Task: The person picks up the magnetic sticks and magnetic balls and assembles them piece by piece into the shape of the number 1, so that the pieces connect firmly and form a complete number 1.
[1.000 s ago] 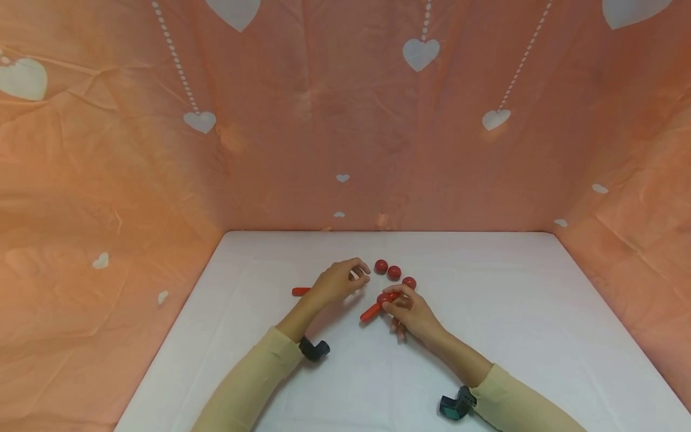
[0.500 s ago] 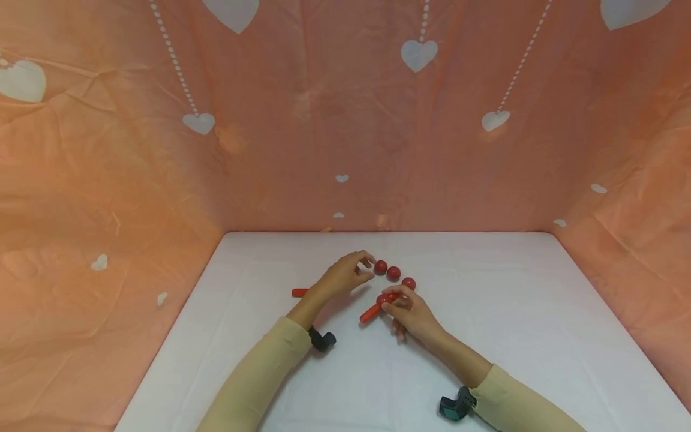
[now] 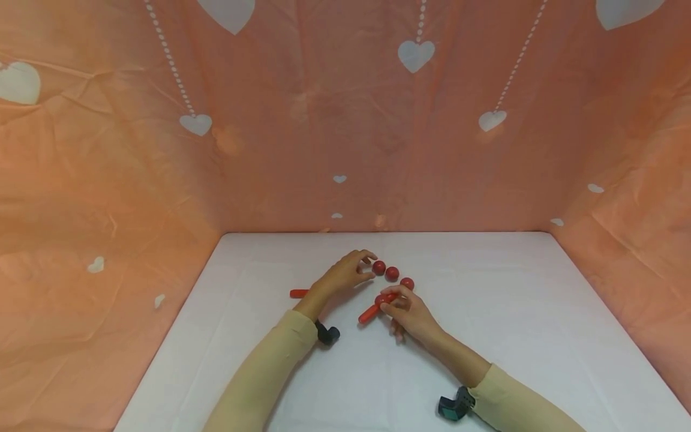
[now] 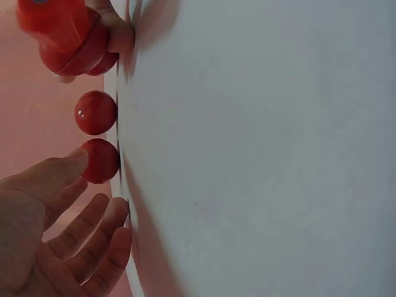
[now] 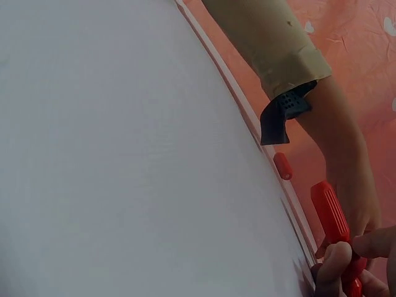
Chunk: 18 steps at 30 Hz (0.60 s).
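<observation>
My right hand pinches a red grooved stick with a red ball at its upper end; in the right wrist view the grooves of the held stick show. My left hand reaches to the leftmost of the loose red balls, its fingers apart and loosely bent. In the left wrist view the thumb overlaps the edge of that ball; whether it touches is unclear. A second loose ball lies just beside it. A third ball is behind the right fingers.
Another red stick lies left of the left wrist, partly hidden by the arm. The white table is bounded by an orange cloth with pale hearts at the back and sides. Each wrist wears a dark camera mount.
The left hand has moved slightly right and away from the body, up to the leftmost ball. The right hand keeps its grip on the stick and barely moves.
</observation>
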Available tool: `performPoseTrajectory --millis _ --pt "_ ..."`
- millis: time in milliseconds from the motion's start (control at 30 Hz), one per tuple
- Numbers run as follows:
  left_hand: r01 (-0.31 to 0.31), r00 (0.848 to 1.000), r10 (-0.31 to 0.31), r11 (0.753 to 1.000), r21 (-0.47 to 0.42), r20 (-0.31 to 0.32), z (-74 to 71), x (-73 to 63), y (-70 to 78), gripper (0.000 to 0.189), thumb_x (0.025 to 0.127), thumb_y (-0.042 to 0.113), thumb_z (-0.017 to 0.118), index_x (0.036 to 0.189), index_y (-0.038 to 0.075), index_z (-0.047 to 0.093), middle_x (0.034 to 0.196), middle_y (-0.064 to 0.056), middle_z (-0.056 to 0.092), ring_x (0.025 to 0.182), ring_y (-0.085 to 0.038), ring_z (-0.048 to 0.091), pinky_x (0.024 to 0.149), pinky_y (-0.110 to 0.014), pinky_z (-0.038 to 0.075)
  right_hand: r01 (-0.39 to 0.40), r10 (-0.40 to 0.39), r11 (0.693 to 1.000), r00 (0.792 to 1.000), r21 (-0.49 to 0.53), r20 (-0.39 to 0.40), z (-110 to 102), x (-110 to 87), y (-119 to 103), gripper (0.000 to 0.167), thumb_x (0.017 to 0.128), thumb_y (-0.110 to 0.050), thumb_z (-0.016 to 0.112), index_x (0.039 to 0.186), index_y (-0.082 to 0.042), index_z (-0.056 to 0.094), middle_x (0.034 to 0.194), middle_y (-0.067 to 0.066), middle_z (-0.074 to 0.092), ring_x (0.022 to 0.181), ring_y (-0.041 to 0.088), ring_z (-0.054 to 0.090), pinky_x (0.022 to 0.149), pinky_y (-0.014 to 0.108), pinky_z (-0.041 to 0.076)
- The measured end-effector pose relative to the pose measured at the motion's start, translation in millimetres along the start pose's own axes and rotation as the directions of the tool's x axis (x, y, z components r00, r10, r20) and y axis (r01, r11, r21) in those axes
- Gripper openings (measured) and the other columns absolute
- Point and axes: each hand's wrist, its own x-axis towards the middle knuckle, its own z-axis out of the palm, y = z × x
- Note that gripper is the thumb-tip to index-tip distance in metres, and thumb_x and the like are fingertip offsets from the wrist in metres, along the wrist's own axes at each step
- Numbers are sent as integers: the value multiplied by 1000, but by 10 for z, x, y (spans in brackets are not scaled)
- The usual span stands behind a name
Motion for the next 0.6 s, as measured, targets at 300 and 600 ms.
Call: performPoseTrajectory --millis 300,600 --pt "53 998 -52 998 -39 24 40 39 15 47 103 22 76 147 17 60 136 -10 65 125 -29 62 110 -48 52 -19 19 1000 1000 -2 -2 1 -1 17 42 104 -17 73 140 -2 57 94 16 70 53 15 58 49 24 50" --pt "51 998 -51 999 -9 29 52 81 5 44 103 27 75 145 25 61 131 -5 64 118 -24 60 108 -48 53 -3 3 1000 1000 -19 -2 -7 11 28 41 104 -16 73 139 -2 57 91 15 70 53 15 58 50 24 51"
